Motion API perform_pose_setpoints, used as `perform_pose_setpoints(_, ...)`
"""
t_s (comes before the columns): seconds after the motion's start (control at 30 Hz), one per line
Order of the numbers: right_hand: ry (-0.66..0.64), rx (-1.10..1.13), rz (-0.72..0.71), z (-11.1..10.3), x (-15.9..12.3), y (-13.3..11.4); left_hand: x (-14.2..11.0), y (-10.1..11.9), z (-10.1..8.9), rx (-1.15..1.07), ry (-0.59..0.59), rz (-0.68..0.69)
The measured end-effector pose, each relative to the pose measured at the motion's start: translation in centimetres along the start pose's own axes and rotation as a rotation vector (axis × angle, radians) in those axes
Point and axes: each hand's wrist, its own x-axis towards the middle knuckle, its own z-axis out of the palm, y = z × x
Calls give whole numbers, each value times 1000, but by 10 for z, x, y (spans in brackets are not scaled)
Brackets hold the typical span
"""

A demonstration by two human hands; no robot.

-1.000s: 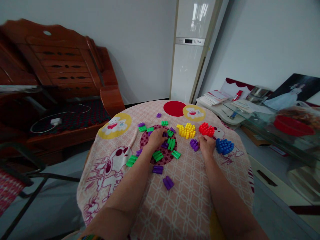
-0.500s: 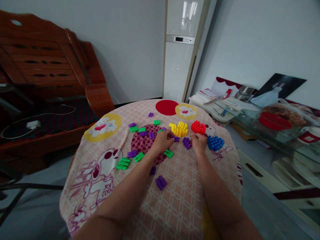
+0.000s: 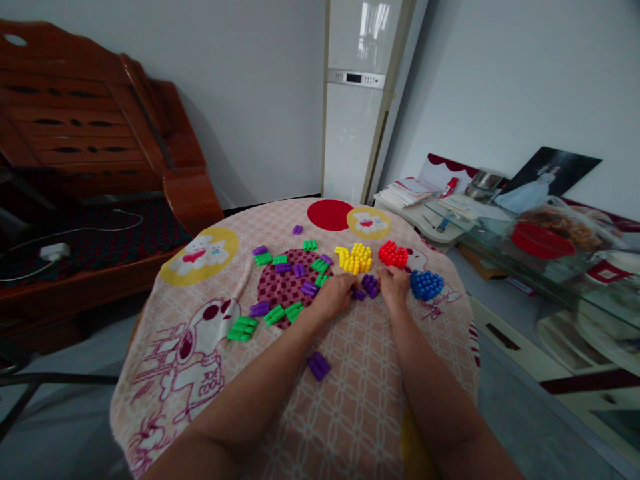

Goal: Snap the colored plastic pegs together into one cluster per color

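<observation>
Since the earlier frame, the left hand (image 3: 335, 295) and a purple piece (image 3: 359, 295) have moved closer to the purple cluster (image 3: 370, 285), right of and slightly below frame centre. The left hand appears closed on the purple piece, which lies between it and the cluster; the long axis, partly hidden, seems to run across the frame. The right hand (image 3: 394, 285), fingers curled, sits just right of the cluster, about equally near; its grip cannot be determined.

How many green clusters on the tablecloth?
8 visible green clusters around the checkered circle: three near-left, two far-left, one at the far edge, two at the right. The left hand and forearm may hide others.
</observation>
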Motion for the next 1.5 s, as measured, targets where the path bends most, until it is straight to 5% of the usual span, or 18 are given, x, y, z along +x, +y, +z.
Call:
perform_pose_setpoints(0.4, -6, 21, 35, 0, -1, -4, 1, 14, -13, 251, -160, 8)
perform_pose_setpoints(0.73, -7, -15, 7, -2, 0, -6, 4, 4, -2, 31, 73, -239)
perform_pose_setpoints(1.2, -5, 4, 15, 2, 1, -1, 8, 5, 5, 60, -53, -226)
perform_pose_setpoints(1.5, -6, -26, -4, 2, 2, 1, 19, 7, 11, 4, -1, -237)
